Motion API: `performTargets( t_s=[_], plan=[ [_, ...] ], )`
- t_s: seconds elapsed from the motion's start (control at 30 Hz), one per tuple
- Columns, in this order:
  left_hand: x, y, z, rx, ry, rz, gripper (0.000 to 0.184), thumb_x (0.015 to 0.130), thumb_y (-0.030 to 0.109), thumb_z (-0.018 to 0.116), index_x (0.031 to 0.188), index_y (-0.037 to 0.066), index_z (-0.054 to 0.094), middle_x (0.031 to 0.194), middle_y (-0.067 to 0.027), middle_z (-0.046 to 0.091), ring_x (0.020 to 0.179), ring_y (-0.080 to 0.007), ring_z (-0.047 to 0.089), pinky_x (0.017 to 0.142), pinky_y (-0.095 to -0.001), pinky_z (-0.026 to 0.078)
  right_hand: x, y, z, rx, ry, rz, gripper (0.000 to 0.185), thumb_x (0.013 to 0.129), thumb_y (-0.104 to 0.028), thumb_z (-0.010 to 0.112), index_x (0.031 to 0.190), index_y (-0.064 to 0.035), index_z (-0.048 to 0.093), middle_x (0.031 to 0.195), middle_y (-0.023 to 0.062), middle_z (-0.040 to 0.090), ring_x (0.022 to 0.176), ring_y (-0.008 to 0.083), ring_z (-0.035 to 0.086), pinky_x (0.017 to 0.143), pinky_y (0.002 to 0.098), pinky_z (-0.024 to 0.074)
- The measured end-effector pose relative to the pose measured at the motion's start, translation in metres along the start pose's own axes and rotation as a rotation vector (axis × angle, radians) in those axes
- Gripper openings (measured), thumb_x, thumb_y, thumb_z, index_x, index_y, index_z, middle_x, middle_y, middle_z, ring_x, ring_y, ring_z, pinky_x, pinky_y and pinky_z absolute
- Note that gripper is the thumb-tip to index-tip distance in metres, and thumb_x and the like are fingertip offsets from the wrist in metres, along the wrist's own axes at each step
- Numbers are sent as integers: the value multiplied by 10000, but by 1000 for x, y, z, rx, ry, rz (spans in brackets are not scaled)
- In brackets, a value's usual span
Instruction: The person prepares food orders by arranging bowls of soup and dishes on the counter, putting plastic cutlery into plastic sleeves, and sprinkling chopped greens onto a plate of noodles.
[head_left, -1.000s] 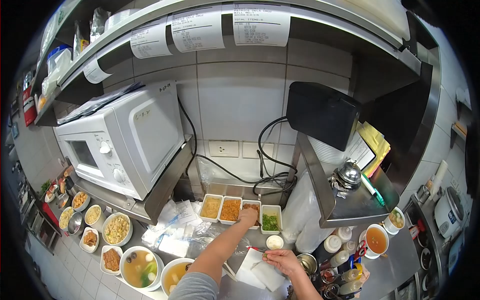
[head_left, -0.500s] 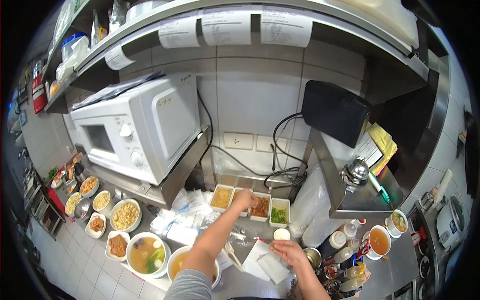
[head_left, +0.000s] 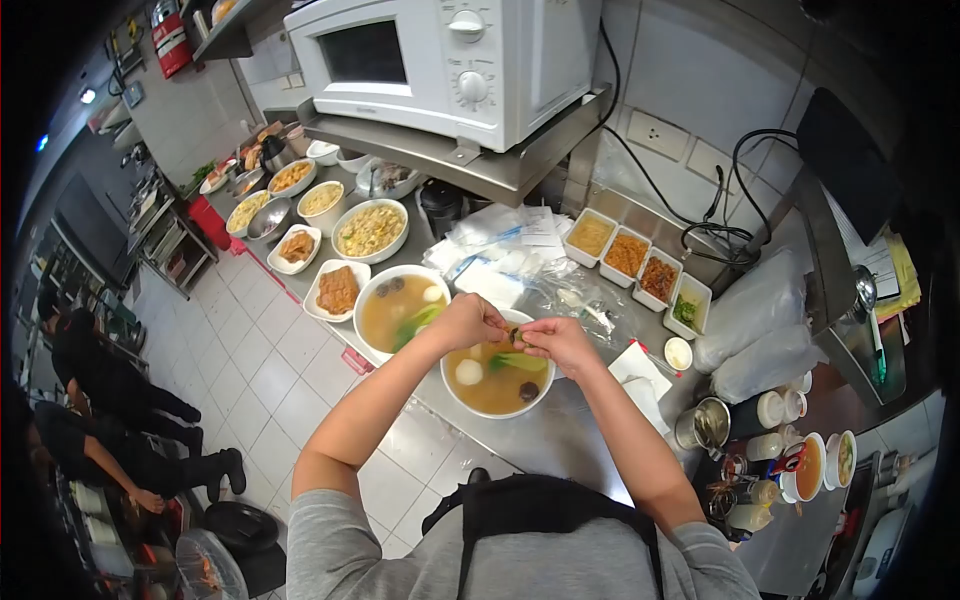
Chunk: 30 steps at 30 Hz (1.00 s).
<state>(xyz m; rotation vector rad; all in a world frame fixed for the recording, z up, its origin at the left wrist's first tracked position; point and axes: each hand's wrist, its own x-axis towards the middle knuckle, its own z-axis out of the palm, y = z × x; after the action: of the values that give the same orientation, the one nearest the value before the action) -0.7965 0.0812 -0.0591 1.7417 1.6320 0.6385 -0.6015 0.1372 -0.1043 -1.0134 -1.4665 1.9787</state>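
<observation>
Two white bowls of soup stand side by side near the counter's front edge. Above the rim of the right soup bowl [head_left: 498, 398], my left hand [head_left: 472, 322] and my right hand [head_left: 560, 344] nearly meet, both with fingers pinched. A small dark green bit shows at my right fingertips. Whatever my left fingers hold is too small to name. The right bowl has white balls, a green leaf and a dark mushroom in broth. Beside it, the left soup bowl [head_left: 388, 318] holds similar soup.
Four topping containers [head_left: 654, 278] line the wall. Plastic bags [head_left: 490, 250] lie before them. A microwave [head_left: 440, 60] overhangs the counter. Fried rice [head_left: 370, 232] and side dishes stand left; bottles [head_left: 768, 408] and a metal cup [head_left: 703, 424] right. Two people [head_left: 120, 370] are far left.
My left hand has come back from the topping containers to the right soup bowl. My right hand has moved from beside the white paper to meet it. The view has swung left and down.
</observation>
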Motion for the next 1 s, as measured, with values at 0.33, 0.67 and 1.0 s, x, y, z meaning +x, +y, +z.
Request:
performTargets(
  t_s=[0.33,0.67,1.0],
  plan=[
    [-10,-26,4,126,66,84,206,672,182,717,844,70,702,744,-122,663,638,-198,625,629,-296,483,15,6,31,-336,78,-106,123,800,14,583,904,55,633,824,122,654,736,153,656,619,232,544],
    [-39,-87,-116,321,248,-144,198,685,138,686,858,43,694,782,-150,660,700,-231,640,667,-333,495,98,-30,138,-349,-33,-157,161,817,-38,561,931,47,637,816,141,659,737,196,664,620,267,538],
    [-39,-94,-124,466,336,-163,121,699,124,668,787,43,688,726,-172,637,715,-302,628,663,-381,496,133,-42,178,-1068,84,-693,203,696,3,569,865,-25,679,835,181,644,764,291,630,683,359,494]
  ],
)
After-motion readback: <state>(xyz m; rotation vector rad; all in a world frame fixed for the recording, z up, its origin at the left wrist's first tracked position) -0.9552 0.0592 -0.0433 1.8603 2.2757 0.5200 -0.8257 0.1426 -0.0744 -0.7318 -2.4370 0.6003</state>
